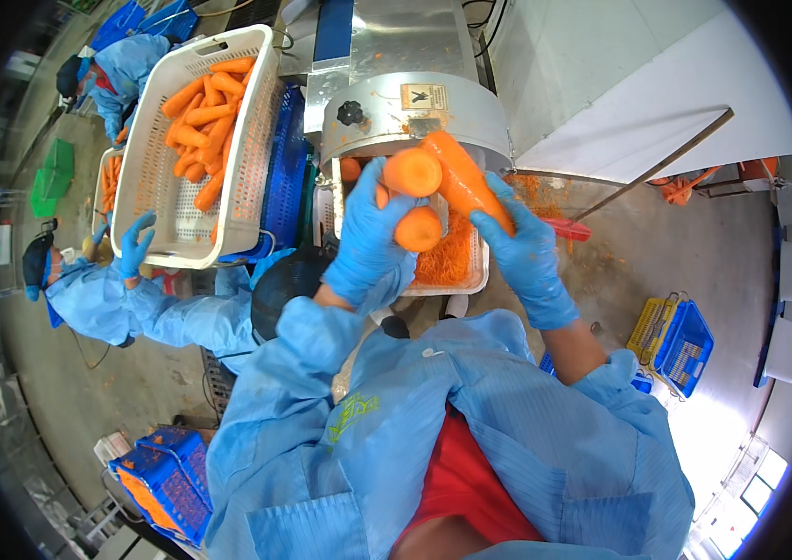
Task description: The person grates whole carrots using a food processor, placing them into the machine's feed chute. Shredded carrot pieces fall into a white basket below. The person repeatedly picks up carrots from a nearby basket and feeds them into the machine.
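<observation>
Peeled carrots (412,172) are gripped in my left hand (376,234), a blue-gloved hand whose fingers wrap around them; another cut end (418,229) points towards me. My right hand (523,248), gloved too, holds the lower end of one thick carrot (464,183), which slants up to the left and meets the others. Behind the hands stands a metal machine with a rounded steel hood (375,105) and a black knob (350,113). Under its opening, shredded carrot (446,257) lies in a white crate (478,278), partly hidden by my hands.
A large white perforated crate (263,150) of whole carrots stands at the left on blue crates (288,150). A co-worker's gloved hand (135,243) is beside it. Other workers are further left. A red-headed long-handled tool (571,229) leans at the right, near shreds on the floor.
</observation>
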Demonstrator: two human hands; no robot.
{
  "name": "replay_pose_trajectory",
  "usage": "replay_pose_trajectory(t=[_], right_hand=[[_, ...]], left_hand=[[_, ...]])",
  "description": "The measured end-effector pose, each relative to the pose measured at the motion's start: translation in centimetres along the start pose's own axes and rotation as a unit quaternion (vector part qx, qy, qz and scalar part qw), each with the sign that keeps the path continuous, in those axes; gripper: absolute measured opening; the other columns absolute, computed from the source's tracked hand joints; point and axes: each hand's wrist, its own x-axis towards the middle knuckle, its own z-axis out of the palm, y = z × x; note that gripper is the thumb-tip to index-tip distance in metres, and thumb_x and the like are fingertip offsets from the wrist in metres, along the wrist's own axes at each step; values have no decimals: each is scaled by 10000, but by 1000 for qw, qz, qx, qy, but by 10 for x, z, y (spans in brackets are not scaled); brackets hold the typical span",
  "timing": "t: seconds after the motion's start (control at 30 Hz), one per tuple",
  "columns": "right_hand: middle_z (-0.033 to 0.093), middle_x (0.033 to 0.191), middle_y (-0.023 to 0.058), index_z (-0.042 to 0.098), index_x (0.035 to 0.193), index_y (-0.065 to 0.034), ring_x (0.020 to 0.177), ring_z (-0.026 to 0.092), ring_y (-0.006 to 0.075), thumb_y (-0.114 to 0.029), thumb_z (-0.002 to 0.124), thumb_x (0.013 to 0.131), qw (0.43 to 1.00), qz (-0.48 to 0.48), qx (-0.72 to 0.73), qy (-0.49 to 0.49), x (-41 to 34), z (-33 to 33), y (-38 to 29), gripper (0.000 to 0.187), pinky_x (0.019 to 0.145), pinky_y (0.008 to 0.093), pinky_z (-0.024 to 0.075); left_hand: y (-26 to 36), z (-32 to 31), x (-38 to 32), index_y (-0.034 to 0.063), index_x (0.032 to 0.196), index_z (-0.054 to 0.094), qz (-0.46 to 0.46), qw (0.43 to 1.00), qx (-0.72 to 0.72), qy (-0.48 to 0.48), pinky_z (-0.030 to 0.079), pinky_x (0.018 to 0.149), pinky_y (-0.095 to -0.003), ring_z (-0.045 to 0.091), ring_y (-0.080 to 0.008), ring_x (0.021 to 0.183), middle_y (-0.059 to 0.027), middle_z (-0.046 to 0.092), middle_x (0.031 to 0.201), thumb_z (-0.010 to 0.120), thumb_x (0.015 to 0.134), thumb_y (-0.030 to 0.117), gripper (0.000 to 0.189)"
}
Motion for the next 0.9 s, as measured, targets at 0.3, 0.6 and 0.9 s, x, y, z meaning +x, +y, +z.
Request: replay_pose_trajectory(t=[0.3, 0.6, 0.9], right_hand=[[648, 924, 188, 533, 1305, -189, 808, 645, 316, -367, 641, 838, 971, -39, -235, -33, -5, -15, 60, 511, 716, 378, 509], [639, 871, 162, 541, 1297, -205, 778, 639, 294, -380, 635, 839, 966, -32, -245, -79, 4, -14, 53, 500, 693, 379, 503], [641, 861, 153, 536, 1305, -220, 763, 635, 286, -410, 641, 833, 966, -58, -240, -83, 6, -9, 48, 520, 677, 373, 505]], left_hand=[[-29, 34, -25, 78, 1372, 363, -39, 996, -71, -38, 332, 1065, -423, 339, -411, 1295, -258, 262, 1440, 839, 635, 294, 903], [-41, 41, -49, 23, 1284, 467, -92, 965, 231, 80, 445, 925, -365, 510, -289, 1112, -199, 464, 1259, 780, 745, 195, 646], [-63, 43, -56, 7, 1264, 450, -65, 976, 32, 207, 481, 839, -321, 573, -223, 964, -127, 571, 1063, 776, 744, 174, 636]])
